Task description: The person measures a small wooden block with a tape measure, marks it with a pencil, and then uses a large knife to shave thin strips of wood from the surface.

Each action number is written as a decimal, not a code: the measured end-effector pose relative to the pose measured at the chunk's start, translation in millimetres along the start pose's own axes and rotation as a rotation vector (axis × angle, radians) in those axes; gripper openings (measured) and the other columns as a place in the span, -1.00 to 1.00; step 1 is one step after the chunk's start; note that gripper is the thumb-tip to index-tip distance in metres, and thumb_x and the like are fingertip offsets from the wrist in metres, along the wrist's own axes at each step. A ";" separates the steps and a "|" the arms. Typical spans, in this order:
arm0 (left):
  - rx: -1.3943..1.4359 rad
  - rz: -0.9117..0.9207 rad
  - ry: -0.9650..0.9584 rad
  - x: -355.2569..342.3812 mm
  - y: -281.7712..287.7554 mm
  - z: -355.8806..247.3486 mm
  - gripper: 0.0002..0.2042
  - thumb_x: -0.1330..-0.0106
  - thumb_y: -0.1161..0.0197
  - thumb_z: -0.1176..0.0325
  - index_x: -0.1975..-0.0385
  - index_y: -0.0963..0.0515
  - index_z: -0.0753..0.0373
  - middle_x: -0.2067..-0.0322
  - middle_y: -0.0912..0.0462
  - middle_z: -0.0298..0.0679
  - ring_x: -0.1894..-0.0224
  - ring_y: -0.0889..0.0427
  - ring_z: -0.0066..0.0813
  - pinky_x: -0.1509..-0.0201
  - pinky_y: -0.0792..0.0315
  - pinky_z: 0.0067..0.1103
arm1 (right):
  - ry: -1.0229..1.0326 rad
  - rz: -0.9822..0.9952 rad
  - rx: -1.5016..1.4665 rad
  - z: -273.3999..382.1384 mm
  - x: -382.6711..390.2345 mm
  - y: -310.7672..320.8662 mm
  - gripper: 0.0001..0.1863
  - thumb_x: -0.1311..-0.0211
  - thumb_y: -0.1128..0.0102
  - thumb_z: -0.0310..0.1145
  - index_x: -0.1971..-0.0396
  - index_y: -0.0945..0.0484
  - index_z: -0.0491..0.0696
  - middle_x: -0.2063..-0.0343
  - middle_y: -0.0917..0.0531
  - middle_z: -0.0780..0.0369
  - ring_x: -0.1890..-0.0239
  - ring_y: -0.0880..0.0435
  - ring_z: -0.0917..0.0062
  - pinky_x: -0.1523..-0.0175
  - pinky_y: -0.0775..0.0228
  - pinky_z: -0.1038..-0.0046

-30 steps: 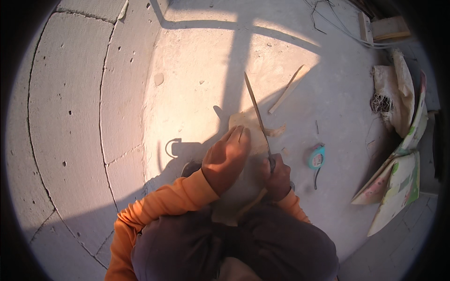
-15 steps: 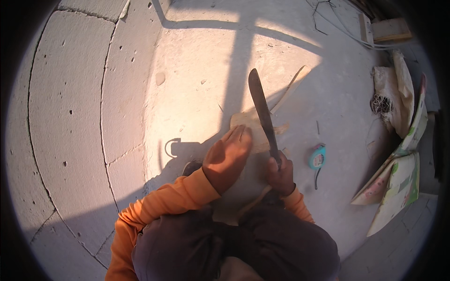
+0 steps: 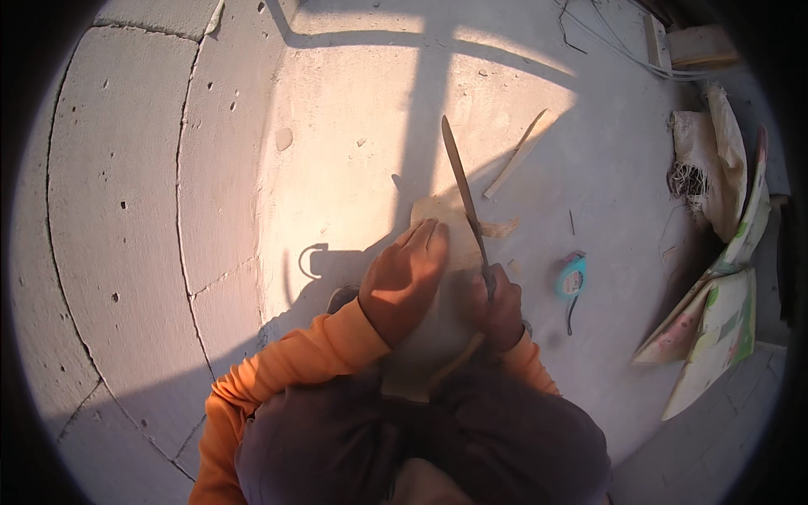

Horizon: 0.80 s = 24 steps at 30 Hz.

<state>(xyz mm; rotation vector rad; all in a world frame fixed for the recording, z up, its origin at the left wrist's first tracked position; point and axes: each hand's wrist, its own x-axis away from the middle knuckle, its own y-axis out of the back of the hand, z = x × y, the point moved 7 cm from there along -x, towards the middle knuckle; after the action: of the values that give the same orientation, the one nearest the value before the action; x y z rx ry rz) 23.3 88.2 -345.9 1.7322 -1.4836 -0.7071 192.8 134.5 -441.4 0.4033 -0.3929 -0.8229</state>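
Note:
A long dark machete (image 3: 460, 177) is in my right hand (image 3: 500, 310), whose fingers wrap its handle; the blade points away from me and shows nearly edge-on. It stands along the right edge of a flat light-brown board (image 3: 433, 208). Whether the edge bites into the board, I cannot tell. My left hand (image 3: 408, 273) lies on the board's left part, fingers stretched out and together. The near part of the board sits in shade between my knees. A curled strip (image 3: 500, 227) lies by the blade, and a longer pale strip (image 3: 522, 154) rests farther off.
A turquoise tape measure (image 3: 571, 278) lies on the floor to the right. Beyond it are a folded patterned sheet (image 3: 715, 324) and a frayed pale sack (image 3: 703, 160). Wood pieces (image 3: 699, 46) and wire are at the far right. A block wall (image 3: 122, 168) runs along the left.
The machete has turned from showing its broad side to nearly edge-on and come down against the board's right edge. My left hand has stayed almost in place.

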 end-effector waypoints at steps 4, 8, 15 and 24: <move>0.016 -0.018 -0.016 1.2 1.3 1.1 -0.56 -0.14 -0.15 0.64 -0.08 -0.41 0.54 -0.06 -0.55 0.28 -0.08 -0.62 0.22 -0.09 -0.62 -0.27 | -0.168 0.060 -0.272 -19.9 9.6 -6.4 -0.76 -0.42 -0.16 -0.33 0.43 -0.43 -0.14 0.74 -0.45 0.12 0.72 -0.54 0.39 0.54 -0.35 0.34; 0.023 -0.003 -0.012 -1.9 3.9 -0.9 -0.56 -0.13 -0.15 0.64 -0.08 -0.41 0.53 -0.05 -0.55 0.30 -0.08 -0.61 0.24 -0.08 -0.62 -0.28 | -0.038 -0.010 -0.092 -8.9 10.3 2.2 -0.74 -0.44 -0.11 -0.31 0.43 -0.44 -0.15 0.74 -0.47 0.20 0.69 -0.53 0.51 0.52 -0.36 0.37; 0.036 0.010 -0.003 -2.1 3.6 0.2 -0.54 -0.13 -0.16 0.65 -0.10 -0.41 0.51 -0.05 -0.54 0.33 -0.06 -0.61 0.28 -0.10 -0.61 -0.23 | 0.080 -0.134 -0.505 9.5 26.8 22.9 -0.74 -0.40 -0.18 -0.30 0.44 -0.44 -0.14 0.70 -0.51 0.09 0.66 -0.62 0.24 0.51 -0.42 0.31; 0.003 -0.049 -0.059 4.1 2.3 2.0 -0.53 -0.12 -0.18 0.64 -0.11 -0.43 0.45 -0.09 -0.54 0.26 -0.02 -0.64 0.21 -0.06 -0.62 -0.24 | -0.145 0.046 -0.141 -9.7 1.8 -0.4 -0.74 -0.40 -0.19 -0.31 0.45 -0.43 -0.13 0.75 -0.47 0.07 0.67 -0.61 0.16 0.53 -0.38 0.27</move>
<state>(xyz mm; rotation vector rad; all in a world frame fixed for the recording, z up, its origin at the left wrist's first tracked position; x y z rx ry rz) 21.2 83.7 -345.0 1.7683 -1.4869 -0.7887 198.4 134.7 -449.6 0.2038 -0.4743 -0.8324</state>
